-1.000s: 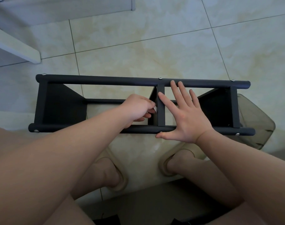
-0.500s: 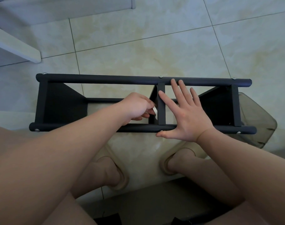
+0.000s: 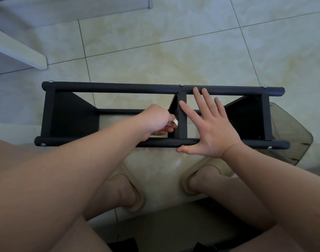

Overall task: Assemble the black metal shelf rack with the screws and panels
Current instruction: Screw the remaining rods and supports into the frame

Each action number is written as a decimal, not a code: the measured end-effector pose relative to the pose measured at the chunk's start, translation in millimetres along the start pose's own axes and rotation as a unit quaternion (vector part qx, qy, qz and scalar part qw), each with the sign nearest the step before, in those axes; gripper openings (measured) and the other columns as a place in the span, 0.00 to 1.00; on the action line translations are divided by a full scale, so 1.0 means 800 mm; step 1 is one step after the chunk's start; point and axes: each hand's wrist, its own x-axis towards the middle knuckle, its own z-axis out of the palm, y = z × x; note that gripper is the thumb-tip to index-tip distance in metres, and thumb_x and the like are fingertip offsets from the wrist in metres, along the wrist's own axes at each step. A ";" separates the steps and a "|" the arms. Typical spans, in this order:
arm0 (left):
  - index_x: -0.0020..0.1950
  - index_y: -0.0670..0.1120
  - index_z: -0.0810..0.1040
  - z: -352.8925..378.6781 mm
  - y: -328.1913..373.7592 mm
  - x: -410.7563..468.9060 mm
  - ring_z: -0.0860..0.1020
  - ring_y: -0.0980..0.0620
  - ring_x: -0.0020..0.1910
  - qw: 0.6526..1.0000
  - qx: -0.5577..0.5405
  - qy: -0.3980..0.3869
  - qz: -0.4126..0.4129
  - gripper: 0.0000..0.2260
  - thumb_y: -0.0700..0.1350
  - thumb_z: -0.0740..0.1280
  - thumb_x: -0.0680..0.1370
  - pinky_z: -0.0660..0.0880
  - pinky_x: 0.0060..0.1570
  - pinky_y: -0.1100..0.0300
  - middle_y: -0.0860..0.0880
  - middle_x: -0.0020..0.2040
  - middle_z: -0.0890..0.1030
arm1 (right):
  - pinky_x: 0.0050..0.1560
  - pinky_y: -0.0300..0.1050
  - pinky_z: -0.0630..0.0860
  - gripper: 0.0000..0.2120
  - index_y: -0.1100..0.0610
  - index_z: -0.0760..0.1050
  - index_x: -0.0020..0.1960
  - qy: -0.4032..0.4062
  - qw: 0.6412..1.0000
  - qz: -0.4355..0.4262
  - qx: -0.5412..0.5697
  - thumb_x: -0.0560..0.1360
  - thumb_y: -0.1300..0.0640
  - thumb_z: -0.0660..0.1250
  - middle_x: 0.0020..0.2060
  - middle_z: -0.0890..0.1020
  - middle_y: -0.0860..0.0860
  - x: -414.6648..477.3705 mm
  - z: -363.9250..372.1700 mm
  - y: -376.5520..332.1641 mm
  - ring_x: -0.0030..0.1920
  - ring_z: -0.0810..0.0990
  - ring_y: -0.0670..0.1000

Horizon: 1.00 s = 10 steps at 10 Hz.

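Note:
The black metal shelf rack (image 3: 119, 88) lies on its side on the tiled floor in front of my feet, its long tubes running left to right with silver screw heads at the ends and middle. My right hand (image 3: 212, 128) lies flat with spread fingers across the rack, just right of the middle panel (image 3: 182, 117), thumb on the near tube. My left hand (image 3: 156, 120) reaches inside the frame, left of that panel, fingers curled round a small pale thing (image 3: 176, 122) pressed against the panel. What the thing is cannot be made out.
A translucent grey plastic stool (image 3: 290, 135) stands under the rack's right end. White furniture (image 3: 19, 50) sits at the far left. My feet in beige slippers (image 3: 130, 193) are just below the rack. Open tiled floor lies beyond the rack.
My left hand has shifted slightly at the middle panel, and the small pale thing now shows at its fingertips. My right hand and the rack have stayed put.

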 end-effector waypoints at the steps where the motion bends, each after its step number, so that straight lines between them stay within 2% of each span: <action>1: 0.55 0.43 0.78 -0.002 0.000 0.001 0.82 0.53 0.41 1.000 0.011 -0.008 0.000 0.07 0.43 0.62 0.82 0.77 0.48 0.59 0.49 0.42 0.85 | 0.79 0.66 0.46 0.57 0.48 0.49 0.84 0.001 1.000 0.000 0.001 0.65 0.18 0.55 0.82 0.44 0.59 0.000 0.000 0.000 0.82 0.40 0.62; 3: 0.51 0.44 0.76 -0.006 0.001 0.001 0.81 0.54 0.41 0.999 0.020 -0.025 -0.008 0.06 0.42 0.60 0.83 0.76 0.43 0.61 0.50 0.41 0.84 | 0.79 0.67 0.47 0.57 0.49 0.50 0.84 0.001 1.000 -0.001 0.005 0.65 0.18 0.55 0.82 0.44 0.59 0.000 -0.001 0.000 0.82 0.41 0.62; 5: 0.46 0.47 0.75 -0.012 0.001 0.000 0.79 0.54 0.44 0.998 0.051 -0.048 -0.002 0.09 0.42 0.59 0.84 0.74 0.48 0.59 0.50 0.42 0.84 | 0.79 0.67 0.47 0.57 0.48 0.49 0.84 0.001 1.000 -0.001 0.001 0.65 0.18 0.55 0.82 0.44 0.59 0.000 0.000 0.000 0.82 0.40 0.62; 8: 0.45 0.47 0.76 -0.024 -0.002 -0.001 0.80 0.53 0.46 0.992 0.103 -0.066 0.022 0.09 0.39 0.61 0.83 0.74 0.42 0.60 0.49 0.43 0.85 | 0.79 0.68 0.48 0.57 0.49 0.50 0.84 0.011 1.000 -0.004 -0.002 0.65 0.18 0.55 0.82 0.45 0.60 0.000 0.003 0.001 0.82 0.42 0.63; 10: 0.45 0.46 0.78 -0.030 -0.005 -0.003 0.79 0.53 0.47 0.985 0.145 -0.088 0.040 0.10 0.39 0.61 0.84 0.75 0.46 0.60 0.49 0.46 0.85 | 0.79 0.67 0.47 0.57 0.48 0.49 0.84 0.008 1.000 -0.003 0.000 0.65 0.17 0.54 0.82 0.44 0.59 0.000 0.002 0.001 0.82 0.40 0.62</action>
